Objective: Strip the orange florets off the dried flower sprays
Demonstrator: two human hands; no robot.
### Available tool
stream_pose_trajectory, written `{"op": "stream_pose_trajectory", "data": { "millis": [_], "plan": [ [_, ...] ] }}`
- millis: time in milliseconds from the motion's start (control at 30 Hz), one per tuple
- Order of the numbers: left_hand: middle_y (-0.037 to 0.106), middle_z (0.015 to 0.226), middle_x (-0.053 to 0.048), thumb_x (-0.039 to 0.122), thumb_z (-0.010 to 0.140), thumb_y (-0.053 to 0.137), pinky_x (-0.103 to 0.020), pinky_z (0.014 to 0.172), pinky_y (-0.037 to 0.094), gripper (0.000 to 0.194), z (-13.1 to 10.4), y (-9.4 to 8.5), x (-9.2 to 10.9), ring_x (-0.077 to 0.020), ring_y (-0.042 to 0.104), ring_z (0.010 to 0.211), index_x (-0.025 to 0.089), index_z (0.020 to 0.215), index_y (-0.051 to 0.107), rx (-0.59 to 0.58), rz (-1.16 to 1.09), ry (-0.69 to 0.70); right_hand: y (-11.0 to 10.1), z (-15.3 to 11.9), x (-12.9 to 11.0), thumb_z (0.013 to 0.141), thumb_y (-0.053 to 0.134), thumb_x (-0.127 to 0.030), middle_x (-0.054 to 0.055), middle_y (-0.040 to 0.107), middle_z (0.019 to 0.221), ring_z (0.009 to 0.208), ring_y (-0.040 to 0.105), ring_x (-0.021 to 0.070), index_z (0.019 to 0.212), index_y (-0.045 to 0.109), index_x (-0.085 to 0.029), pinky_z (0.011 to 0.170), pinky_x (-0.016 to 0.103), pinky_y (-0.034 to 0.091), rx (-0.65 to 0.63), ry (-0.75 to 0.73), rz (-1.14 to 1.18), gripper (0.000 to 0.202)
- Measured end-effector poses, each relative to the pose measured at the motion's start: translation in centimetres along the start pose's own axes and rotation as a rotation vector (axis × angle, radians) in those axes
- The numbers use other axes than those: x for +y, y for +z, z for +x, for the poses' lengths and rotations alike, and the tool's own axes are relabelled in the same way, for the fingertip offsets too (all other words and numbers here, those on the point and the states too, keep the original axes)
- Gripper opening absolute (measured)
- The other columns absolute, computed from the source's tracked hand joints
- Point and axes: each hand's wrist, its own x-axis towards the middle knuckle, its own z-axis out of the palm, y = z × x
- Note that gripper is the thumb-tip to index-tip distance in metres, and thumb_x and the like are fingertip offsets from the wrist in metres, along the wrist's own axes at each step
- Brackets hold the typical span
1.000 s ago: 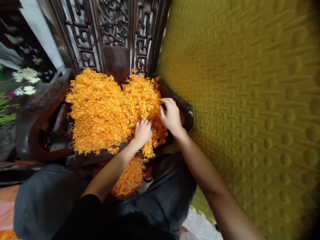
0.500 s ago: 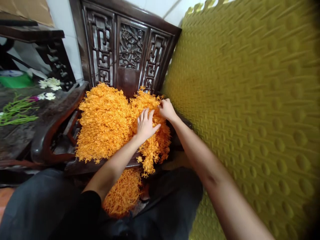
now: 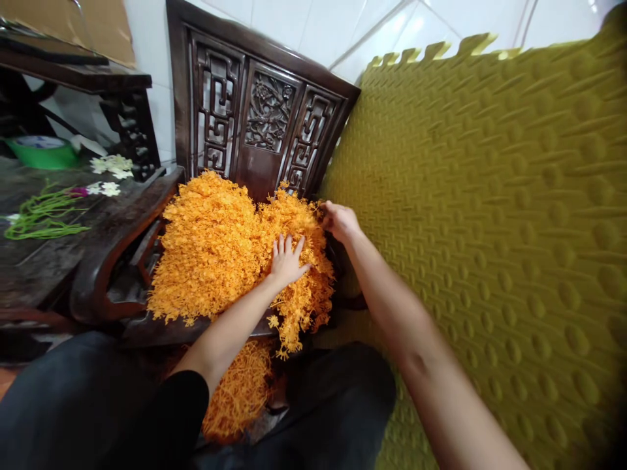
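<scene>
Two heaps of small orange artificial flowers fill the seat of a dark carved wooden chair (image 3: 259, 171). The left heap (image 3: 206, 254) is larger; some of the right heap (image 3: 304, 300) spills over the seat's front edge. My left hand (image 3: 288, 260) lies on the right heap with its fingers spread. At that heap's upper right edge is my right hand (image 3: 341, 220), its fingers curled together beside the outermost flowers. What lies between those fingertips, if anything, is too small to make out.
A yellow-green foam mat (image 3: 465, 196) stands upright along the right side. Left, a dark table holds green tape (image 3: 42, 153), white flowers (image 3: 112, 165) and green stems (image 3: 46, 215). Below the seat, between my legs, sits a pile of orange strands (image 3: 240, 391).
My right hand has shifted slightly right and its fingers have loosened a little. My left hand stays spread on the right heap. The camera view has moved slightly.
</scene>
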Motion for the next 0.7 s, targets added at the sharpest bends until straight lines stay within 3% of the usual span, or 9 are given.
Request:
{"op": "stream_pose_trajectory", "data": {
  "millis": [100,200,300,400,533,700],
  "plan": [
    [0.01,0.172,-0.013,0.067,0.089,0.05,-0.059,0.135,0.01,0.091,-0.2,0.4,-0.3,-0.0396,0.002,0.164,0.033,0.167,0.017,0.004,0.006,0.005,-2.3,0.9,-2.4,0.093,0.048,-0.027,-0.003,0.045,0.059,0.051,0.038,0.0117,0.121,0.064,-0.009,0.055,0.025,0.043,0.158,-0.097,-0.076,0.037],
    [0.016,0.17,-0.013,0.062,0.091,0.05,-0.058,0.136,0.01,0.084,-0.8,0.4,0.0,-0.0387,0.006,0.164,0.034,0.165,0.023,0.039,0.01,0.03,-3.4,0.8,-3.3,0.092,0.053,-0.025,0.005,0.063,0.078,0.065,0.053,0.0139,0.12,0.07,-0.009,0.071,0.03,0.052,0.174,-0.197,-0.243,0.036],
    [0.024,0.167,-0.012,0.054,0.091,0.054,-0.059,0.134,0.016,0.077,-1.5,0.0,0.8,-0.0373,0.01,0.163,0.034,0.162,0.032,0.062,0.01,0.054,-1.6,-0.4,-1.5,0.088,0.065,-0.023,0.01,0.073,0.107,0.099,0.065,0.0193,0.123,0.074,-0.013,0.101,0.033,0.049,0.04,-0.265,-0.423,0.037],
    [0.033,0.163,-0.012,0.045,0.093,0.051,-0.055,0.134,0.022,0.065,-2.4,-0.4,1.2,-0.0329,0.015,0.162,0.026,0.155,0.045,0.083,0.02,0.124,2.0,-1.3,2.0,0.094,0.063,-0.024,0.011,0.069,0.131,0.124,0.061,0.0197,0.136,0.068,-0.015,0.116,0.033,0.04,-0.094,-0.252,-0.544,0.043],
    [0.038,0.161,-0.01,0.044,0.095,0.047,-0.047,0.133,0.028,0.055,-3.4,-1.1,0.4,-0.0279,0.024,0.159,0.019,0.143,0.057,0.082,0.032,0.22,4.9,-0.8,5.1,0.093,0.068,-0.024,0.014,0.071,0.122,0.118,0.065,0.0229,0.116,0.072,-0.01,0.111,0.045,0.046,-0.139,-0.122,-0.664,0.027],
    [0.038,0.16,-0.008,0.055,0.095,0.046,-0.046,0.125,0.037,0.066,-3.6,-2.3,0.0,-0.0254,0.038,0.149,0.023,0.153,0.045,0.143,-0.04,0.197,3.7,0.9,5.4,0.092,0.069,-0.024,0.01,0.071,0.113,0.104,0.068,0.0202,0.116,0.068,-0.011,0.096,0.041,0.054,-0.132,-0.06,-0.696,0.027]
  ]
}}
